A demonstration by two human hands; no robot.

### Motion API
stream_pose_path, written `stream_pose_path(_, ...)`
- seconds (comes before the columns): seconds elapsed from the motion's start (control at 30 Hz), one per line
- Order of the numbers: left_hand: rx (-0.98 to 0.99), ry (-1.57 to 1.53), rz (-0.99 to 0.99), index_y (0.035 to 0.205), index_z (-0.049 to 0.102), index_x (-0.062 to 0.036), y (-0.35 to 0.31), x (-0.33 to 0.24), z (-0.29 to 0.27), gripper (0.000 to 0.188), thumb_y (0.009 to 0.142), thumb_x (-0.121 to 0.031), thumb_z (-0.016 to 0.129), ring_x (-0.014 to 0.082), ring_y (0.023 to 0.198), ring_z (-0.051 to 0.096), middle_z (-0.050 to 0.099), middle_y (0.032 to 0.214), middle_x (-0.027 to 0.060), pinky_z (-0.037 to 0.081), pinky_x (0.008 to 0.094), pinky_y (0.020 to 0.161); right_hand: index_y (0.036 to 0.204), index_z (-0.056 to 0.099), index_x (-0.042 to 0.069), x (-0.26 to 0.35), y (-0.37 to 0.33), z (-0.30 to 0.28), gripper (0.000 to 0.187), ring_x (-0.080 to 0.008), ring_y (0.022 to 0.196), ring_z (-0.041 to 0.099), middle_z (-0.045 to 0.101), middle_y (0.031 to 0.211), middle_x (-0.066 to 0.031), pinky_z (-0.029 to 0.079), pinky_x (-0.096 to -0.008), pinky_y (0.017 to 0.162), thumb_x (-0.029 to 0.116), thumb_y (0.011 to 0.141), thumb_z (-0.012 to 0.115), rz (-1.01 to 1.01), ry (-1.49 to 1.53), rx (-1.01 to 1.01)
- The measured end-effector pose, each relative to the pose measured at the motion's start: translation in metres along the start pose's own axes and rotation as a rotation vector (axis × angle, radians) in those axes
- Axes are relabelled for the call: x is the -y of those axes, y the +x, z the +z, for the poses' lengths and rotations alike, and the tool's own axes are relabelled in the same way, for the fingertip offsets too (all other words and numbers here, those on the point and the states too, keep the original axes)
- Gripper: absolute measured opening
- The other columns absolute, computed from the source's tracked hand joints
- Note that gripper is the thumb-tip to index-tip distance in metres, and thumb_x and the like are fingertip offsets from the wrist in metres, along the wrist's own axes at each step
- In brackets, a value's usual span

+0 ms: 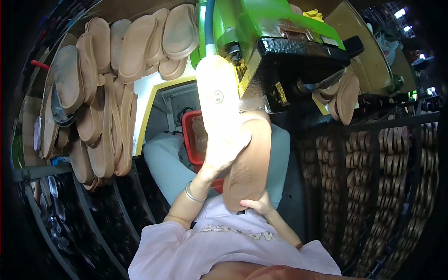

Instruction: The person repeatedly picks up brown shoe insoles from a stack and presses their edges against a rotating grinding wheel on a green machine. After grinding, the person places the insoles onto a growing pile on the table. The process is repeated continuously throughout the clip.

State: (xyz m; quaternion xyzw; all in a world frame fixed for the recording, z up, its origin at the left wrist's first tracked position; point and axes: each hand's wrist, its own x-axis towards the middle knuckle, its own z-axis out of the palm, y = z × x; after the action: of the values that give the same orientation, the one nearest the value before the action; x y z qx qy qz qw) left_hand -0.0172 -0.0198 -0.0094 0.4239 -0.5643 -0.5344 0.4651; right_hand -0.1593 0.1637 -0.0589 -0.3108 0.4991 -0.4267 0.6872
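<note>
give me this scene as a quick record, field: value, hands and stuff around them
held item: tan sole, bumpy near its lower end
left hand: at the sole's left edge, fingers washed out by glare
right hand: gripping the lower end, thumb on top
left wrist: silver bracelet
ahead: green and black machine, bright lamp
left side: piled tan soles
below: red basket
right side: racks of footwear

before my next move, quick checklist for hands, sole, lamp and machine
1. Right hand on the sole: ok, thumb over its near end.
2. Left hand grip: cannot tell, glare washes it out beside the sole's left edge.
3. Lamp on: ok, very bright.
4. Sole clear of the green machine: cannot tell, they meet in view.
5. Jewellery off: not ok, silver bangle worn.
</note>
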Motion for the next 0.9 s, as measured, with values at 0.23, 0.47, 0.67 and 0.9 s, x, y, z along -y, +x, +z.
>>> stream_pose_path(0.23, -0.078, -0.208, -0.009, 0.082, 0.065, 0.0044, -0.008, 0.002, 0.005, 0.008, 0.077, -0.001, 0.067, 0.0067, 0.068, 0.052, 0.06, 0.078, 0.0025, 0.041, 0.0212, 0.062, 0.098, 0.061, -0.005, 0.015, -0.032, -0.056, 0.032, -0.0157, 0.085, 0.062, 0.066, 0.096, -0.0107, 0.049, -0.0286, 0.078, 0.007, 0.07, 0.072, -0.235, 0.052, -0.408)
stream_pose_path(0.47, 0.019, -0.267, -0.082, 0.102, 0.063, 0.005, -0.007, 0.007, 0.008, 0.024, 0.079, -0.002, 0.065, 0.0054, 0.066, 0.049, 0.06, 0.08, 0.0029, 0.04, 0.0204, 0.062, 0.109, 0.046, -0.001, 0.06, -0.013, -0.102, 0.044, -0.0202, 0.101, 0.055, 0.056, 0.109, -0.0138, 0.043, -0.0332, 0.093, 0.01, 0.072, 0.066, -0.52, 0.08, -0.673)
stream_pose_path(0.67, 0.091, -0.148, -0.048, 0.114, 0.059, 0.006, 0.002, -0.01, 0.008, 0.036, 0.08, -0.006, 0.064, 0.0091, 0.078, 0.052, 0.06, 0.097, 0.0057, 0.042, 0.0226, 0.072, 0.114, 0.045, 0.0, 0.127, 0.039, -0.128, 0.038, -0.0222, 0.108, 0.053, 0.054, 0.112, -0.0129, 0.042, -0.0349, 0.096, 0.006, 0.081, 0.062, -0.626, 0.132, -0.641)
stream_pose_path(0.9, 0.06, -0.186, -0.018, 0.111, 0.059, 0.006, -0.002, -0.021, -0.005, 0.033, 0.08, -0.005, 0.064, 0.014, 0.091, 0.057, 0.061, 0.103, 0.0083, 0.044, 0.026, 0.084, 0.122, 0.048, 0.003, 0.164, 0.093, -0.143, 0.038, -0.0196, 0.104, 0.058, 0.058, 0.114, -0.0075, 0.047, -0.0341, 0.092, 0.004, 0.085, 0.057, -0.57, 0.184, -0.441)
